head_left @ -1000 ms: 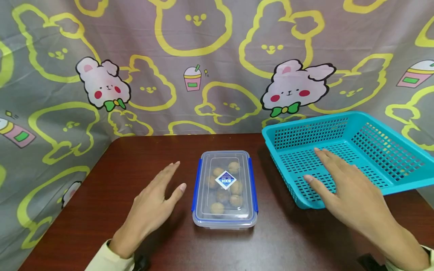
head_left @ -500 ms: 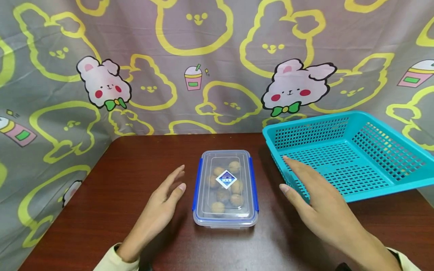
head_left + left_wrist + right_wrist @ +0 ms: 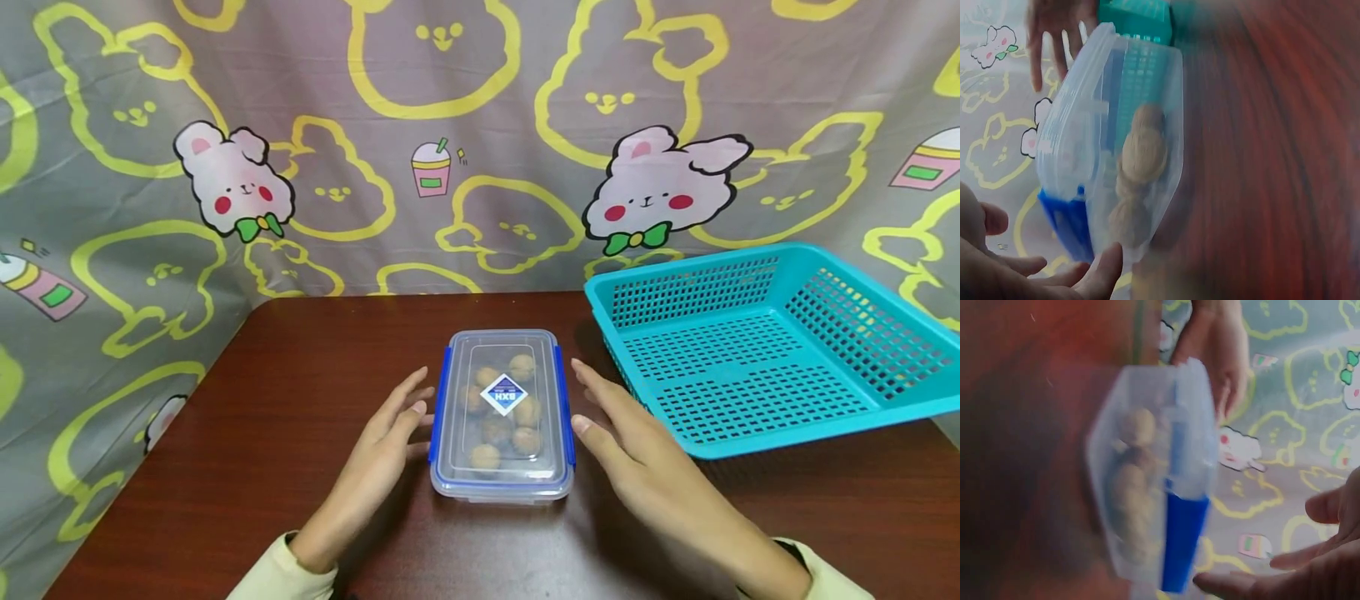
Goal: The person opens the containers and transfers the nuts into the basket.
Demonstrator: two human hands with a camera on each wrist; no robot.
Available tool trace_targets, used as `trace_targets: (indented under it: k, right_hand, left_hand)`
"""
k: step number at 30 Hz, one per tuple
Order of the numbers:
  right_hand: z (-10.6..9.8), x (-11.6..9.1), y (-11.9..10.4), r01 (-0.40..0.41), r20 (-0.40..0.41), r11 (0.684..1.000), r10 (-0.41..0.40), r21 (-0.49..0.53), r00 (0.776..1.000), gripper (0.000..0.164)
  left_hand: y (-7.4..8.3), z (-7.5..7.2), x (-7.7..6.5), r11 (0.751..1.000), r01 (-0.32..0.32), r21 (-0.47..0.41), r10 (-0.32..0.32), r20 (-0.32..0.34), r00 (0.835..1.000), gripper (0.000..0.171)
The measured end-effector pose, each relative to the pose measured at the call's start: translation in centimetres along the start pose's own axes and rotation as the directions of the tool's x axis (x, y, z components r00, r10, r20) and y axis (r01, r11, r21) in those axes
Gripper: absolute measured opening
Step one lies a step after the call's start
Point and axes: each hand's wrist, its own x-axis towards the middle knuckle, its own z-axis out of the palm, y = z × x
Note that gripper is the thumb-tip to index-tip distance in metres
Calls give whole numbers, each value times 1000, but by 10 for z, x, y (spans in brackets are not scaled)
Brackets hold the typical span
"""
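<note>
- Box (image 3: 502, 487): clear rigid plastic, smooth, rectangular with rounded corners; located between the left hand (image 3: 386, 446) and the right hand (image 3: 645, 458), resting flat on the surface (image 3: 337, 358).
- Lid in place; blue clips (image 3: 566, 408) line both long sides, one facing each hand.
- Contents: round tan balls (image 3: 485, 457), visible through lid and walls.
- Surface: reddish-brown, wood-grained, slightly glossy.
- Orientation: long axis runs away from the person, roughly parallel with the gap between the hands. Diamond label (image 3: 504, 394) sits on the lid.
- Left hand: fingers extended and relaxed, just beside the left clip; contact cannot be told.
- Right hand: fingers extended, thumb apart, just beside the right clip; grips nothing.
- Clearance: surface extends leftward from the left hand and nearer than the box. Perforated turquoise basket (image 3: 810, 437) stands beyond and right of the right hand, its rim limiting that side.
</note>
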Motion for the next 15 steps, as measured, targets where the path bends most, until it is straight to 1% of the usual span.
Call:
trace_targets:
  k: [3,6,8,10,12,15]
  right_hand:
    - [10,5,3,-48,15,998,48,49,999,59]
    - [16,10,6,-149,53,977,142,154,988,59]
    - [20,14,8,-234,84,943,220,236,972,59]
    - [24,18,11,-296,112,900,274,320,955,59]
    - [28,21,14,-322,130,857,295,402,947,59]
    - [36,23,18,-321,152,797,284,512,947,59]
  left_hand:
    - [-1,5,1,998,24,-50,-24,9,1000,51]
    - [-4,10,2,990,40,-133,-37,20,999,52]
    - [-5,14,2,980,49,-194,-44,31,999,54]
    - [-7,17,3,965,60,-255,-49,50,998,55]
    - [-8,20,4,950,70,-303,-52,68,996,56]
    - [-10,24,5,933,82,-349,-55,84,995,56]
